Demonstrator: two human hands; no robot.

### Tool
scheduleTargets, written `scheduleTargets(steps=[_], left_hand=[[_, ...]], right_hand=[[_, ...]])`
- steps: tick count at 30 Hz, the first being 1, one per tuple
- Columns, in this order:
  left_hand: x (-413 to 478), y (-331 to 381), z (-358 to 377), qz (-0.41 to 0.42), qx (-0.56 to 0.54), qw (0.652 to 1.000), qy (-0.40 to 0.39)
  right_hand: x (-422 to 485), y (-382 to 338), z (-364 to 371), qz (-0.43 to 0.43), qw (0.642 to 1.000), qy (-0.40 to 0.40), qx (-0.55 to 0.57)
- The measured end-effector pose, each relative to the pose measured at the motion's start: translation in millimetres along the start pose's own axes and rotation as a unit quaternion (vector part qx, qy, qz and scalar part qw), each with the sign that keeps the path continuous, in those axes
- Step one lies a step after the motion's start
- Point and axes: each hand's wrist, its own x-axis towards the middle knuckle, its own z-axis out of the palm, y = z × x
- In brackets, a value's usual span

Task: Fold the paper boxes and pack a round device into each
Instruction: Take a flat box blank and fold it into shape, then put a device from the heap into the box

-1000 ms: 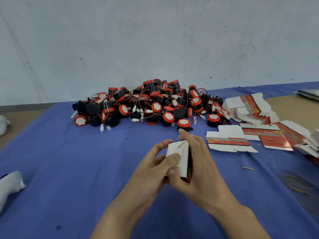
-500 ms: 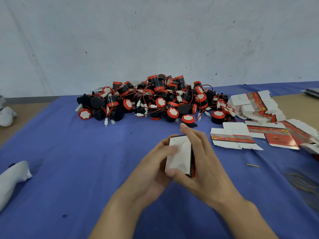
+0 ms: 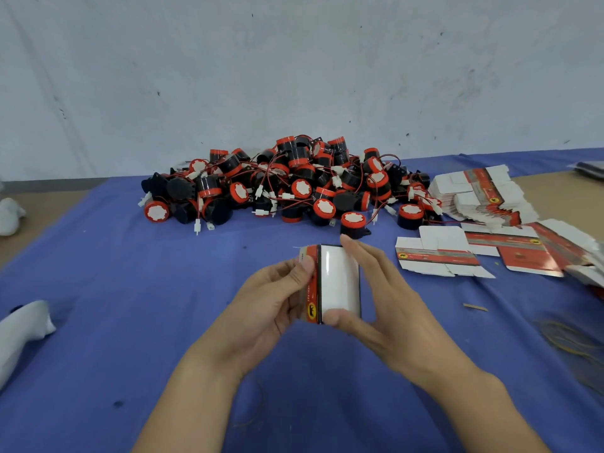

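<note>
A small paper box [image 3: 336, 284], red and white with a yellow logo on its side, is held above the blue cloth between both hands. My left hand [image 3: 274, 299] grips its left side with the thumb on the red edge. My right hand [image 3: 382, 299] holds the right side, thumb under the near corner and fingers along the far edge. A white face of the box is turned up. A big pile of round black-and-red devices [image 3: 294, 188] with red wires lies behind. Flat unfolded boxes [image 3: 438, 256] lie to the right.
A fanned stack of flat boxes [image 3: 480, 194] sits at the back right, more [image 3: 575, 253] at the right edge. White cloth bundles [image 3: 23, 325] lie at the left. Rubber bands [image 3: 565, 338] lie on the blue cloth [image 3: 130, 305] at the right. A grey wall stands behind.
The box has been turned in my hands: the folded end flaps seen earlier are out of sight, and a plain white face and the red side now show.
</note>
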Motion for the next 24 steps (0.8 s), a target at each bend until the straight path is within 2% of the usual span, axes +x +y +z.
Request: scheduleTargets(steps=[2,3,4,6,7,8,9,15,20,24], left_hand=[[0.2,-0.2,1.1,0.043,0.135,0.989,0.046],[-0.1,-1.5,2.5,0.070,0.244,0.964,0.074],[0.2,-4.3,4.0,0.095,0.368,0.920,0.096],[3.6,-15.4,6.5,0.122,0.601,0.783,0.101],[3.8,-20.4,8.4,0.128,0.670,0.725,0.095],[3.2,-24.7,11.1,0.137,0.708,0.688,0.085],[3.2,-28.7,13.8,0.146,0.722,0.673,0.070],[8.7,-40.5,26.8,0.189,0.728,0.658,0.015],[2.0,-27.1,45.7,0.329,0.619,0.707,0.094],[-2.7,-9.2,54.7,0.386,0.507,0.751,0.172]], right_hand=[[0.2,8.1,1.9,0.025,0.999,-0.028,-0.018],[-0.4,12.4,3.6,0.037,0.998,-0.042,-0.028],[-1.8,17.2,5.7,0.049,0.996,-0.060,-0.031],[-5.3,26.7,8.4,0.080,0.992,-0.098,-0.014],[-6.7,30.7,8.4,0.095,0.989,-0.112,-0.008],[-7.5,34.1,7.8,0.109,0.987,-0.120,-0.005],[-7.6,36.8,6.8,0.121,0.985,-0.121,-0.003],[-2.2,43.1,6.2,0.138,0.984,-0.107,0.026],[2.3,50.8,4.5,0.163,0.977,-0.129,0.048],[6.6,58.0,-3.9,0.217,0.960,-0.129,0.121]])
